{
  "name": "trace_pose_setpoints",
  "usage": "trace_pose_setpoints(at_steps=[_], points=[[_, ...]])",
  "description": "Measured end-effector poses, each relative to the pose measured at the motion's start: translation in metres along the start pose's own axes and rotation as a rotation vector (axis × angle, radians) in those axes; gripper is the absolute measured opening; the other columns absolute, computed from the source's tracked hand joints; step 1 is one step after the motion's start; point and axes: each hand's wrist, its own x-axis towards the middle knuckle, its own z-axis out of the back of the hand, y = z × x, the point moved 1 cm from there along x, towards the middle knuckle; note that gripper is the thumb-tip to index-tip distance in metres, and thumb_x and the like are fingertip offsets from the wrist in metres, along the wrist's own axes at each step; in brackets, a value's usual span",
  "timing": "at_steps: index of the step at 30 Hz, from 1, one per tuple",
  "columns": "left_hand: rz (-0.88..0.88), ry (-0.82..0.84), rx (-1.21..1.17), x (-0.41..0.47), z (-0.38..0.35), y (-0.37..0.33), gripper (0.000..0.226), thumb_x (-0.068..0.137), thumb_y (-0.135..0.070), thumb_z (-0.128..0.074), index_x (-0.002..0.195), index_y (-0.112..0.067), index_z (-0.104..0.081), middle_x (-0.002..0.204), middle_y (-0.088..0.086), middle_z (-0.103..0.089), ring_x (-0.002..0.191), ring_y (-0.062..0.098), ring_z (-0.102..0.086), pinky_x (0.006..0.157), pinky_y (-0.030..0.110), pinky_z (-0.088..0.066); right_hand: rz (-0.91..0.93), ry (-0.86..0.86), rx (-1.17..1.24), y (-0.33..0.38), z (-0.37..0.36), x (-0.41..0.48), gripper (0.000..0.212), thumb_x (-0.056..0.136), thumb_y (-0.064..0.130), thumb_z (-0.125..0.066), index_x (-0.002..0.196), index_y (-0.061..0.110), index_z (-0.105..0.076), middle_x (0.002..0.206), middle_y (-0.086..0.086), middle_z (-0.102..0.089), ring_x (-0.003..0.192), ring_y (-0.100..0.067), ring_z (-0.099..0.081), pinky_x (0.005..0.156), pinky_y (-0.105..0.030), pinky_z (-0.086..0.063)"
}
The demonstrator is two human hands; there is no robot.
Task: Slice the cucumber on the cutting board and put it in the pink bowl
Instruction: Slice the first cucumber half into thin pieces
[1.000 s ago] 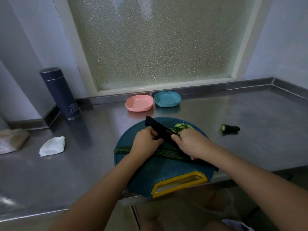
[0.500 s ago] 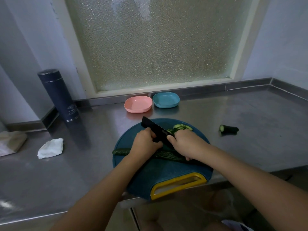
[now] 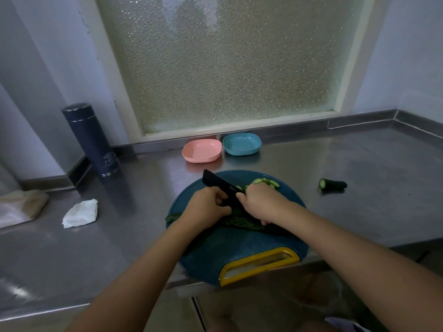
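Two bare forearms reach in from the bottom edge toward a round blue cutting board (image 3: 239, 257), which sits at the front edge of a steel counter (image 3: 359, 212) with its yellow handle nearest the viewer. A long dark green cucumber (image 3: 239, 223) lies across the middle of the board, running left to right. The left hand (image 3: 206, 208) has its fingers curled over the cucumber, holding it down. The right hand (image 3: 262, 204) is wrapped around the handle of a black knife (image 3: 217, 185), whose blade points away and to the left, crossing the cucumber between the two hands. Just past the right hand, a small heap of pale green slices (image 3: 266, 182) lies on the far part of the board.

Right of the board, a short cucumber end piece (image 3: 332, 184) rests on the counter. To the left lie a crumpled white tissue (image 3: 80, 213) and, at the frame's edge, a folded cloth (image 3: 21, 207).

Farther back, the pink bowl (image 3: 201, 151) and a blue bowl (image 3: 242, 144) stand side by side; each shows only its own smooth inside. A tall dark blue bottle (image 3: 92, 140) stands upright at the back left. Behind everything is a frosted window (image 3: 227, 63).
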Motion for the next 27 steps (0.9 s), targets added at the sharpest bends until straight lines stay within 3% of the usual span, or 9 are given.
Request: trace_pose_setpoints(at_steps=[8,12,17,27], points=[[0.013,-0.083,-0.107,0.009,-0.002,-0.001,0.037,0.081,-0.024,-0.069,0.117,-0.02,-0.061,0.092,-0.006,-0.058,0.083,0.006,-0.054,0.071,0.018,-0.042,-0.087,0.014,0.035,-0.013,0.001,-0.001,0.055,0.101,0.046,-0.028,0.071,0.005,-0.051,0.05,-0.009,-0.056,0.043,-0.02,-0.055,0.067,-0.036,-0.057],[0.023,-0.08,-0.139,0.008,-0.005,0.004,0.035,0.079,-0.025,-0.071,0.113,-0.024,-0.062,0.09,-0.007,-0.058,0.084,0.006,-0.054,0.075,0.021,-0.043,-0.064,0.006,0.05,-0.014,0.003,-0.002,0.053,0.101,0.043,-0.031,0.074,0.005,-0.057,0.052,-0.009,-0.056,0.045,-0.022,-0.057,0.064,-0.035,-0.057],[0.016,-0.075,-0.149,0.01,-0.005,0.005,0.03,0.078,-0.023,-0.072,0.107,-0.023,-0.064,0.08,-0.012,-0.057,0.078,0.005,-0.055,0.07,0.02,-0.042,-0.065,0.017,0.04,-0.012,0.009,-0.007,0.054,0.101,0.043,-0.029,0.089,0.002,-0.061,0.054,-0.009,-0.058,0.043,-0.02,-0.056,0.059,-0.032,-0.054],[0.013,-0.103,-0.151,0.009,-0.006,0.006,0.027,0.078,-0.022,-0.072,0.103,-0.021,-0.064,0.078,-0.013,-0.057,0.076,0.003,-0.053,0.069,0.019,-0.04,-0.079,0.007,0.096,-0.015,0.004,-0.009,0.051,0.101,0.042,-0.029,0.081,0.004,-0.054,0.049,-0.009,-0.057,0.035,-0.017,-0.053,0.048,-0.027,-0.05]])
